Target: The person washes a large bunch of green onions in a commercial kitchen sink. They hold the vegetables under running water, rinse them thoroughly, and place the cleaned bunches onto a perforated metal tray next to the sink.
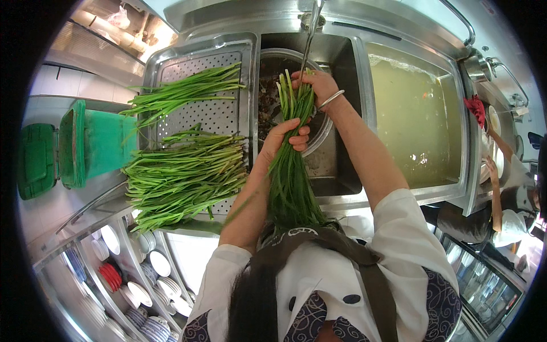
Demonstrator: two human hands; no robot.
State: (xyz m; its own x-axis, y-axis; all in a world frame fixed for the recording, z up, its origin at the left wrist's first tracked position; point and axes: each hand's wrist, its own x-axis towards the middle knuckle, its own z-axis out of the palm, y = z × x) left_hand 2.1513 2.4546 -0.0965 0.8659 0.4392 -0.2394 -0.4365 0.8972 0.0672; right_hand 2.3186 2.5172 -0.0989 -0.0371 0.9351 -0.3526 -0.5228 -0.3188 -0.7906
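My left hand (287, 136) grips a bunch of long green garlic chives (295, 171) around its middle, with the leaves hanging toward my apron. At the pale stem ends, my right hand (315, 87) is closed around the same bunch, a bangle on its wrist. Water (311, 38) from above runs onto the stems and fingers. Beneath lies a round basin (318, 143) with dark, dirty contents, inside a steel sink (348, 166). On the perforated steel tray (201, 111) to the left rest a small pile of chives (188, 92) and a larger one (188, 175).
A second sink (414, 128) at right holds cloudy, yellowish water. Green bins (96, 143) stand beyond the tray. Shelves of stacked dishes (139, 295) are at lower left. Another person (510, 226) works at the far right, near plates and a red cloth (475, 110).
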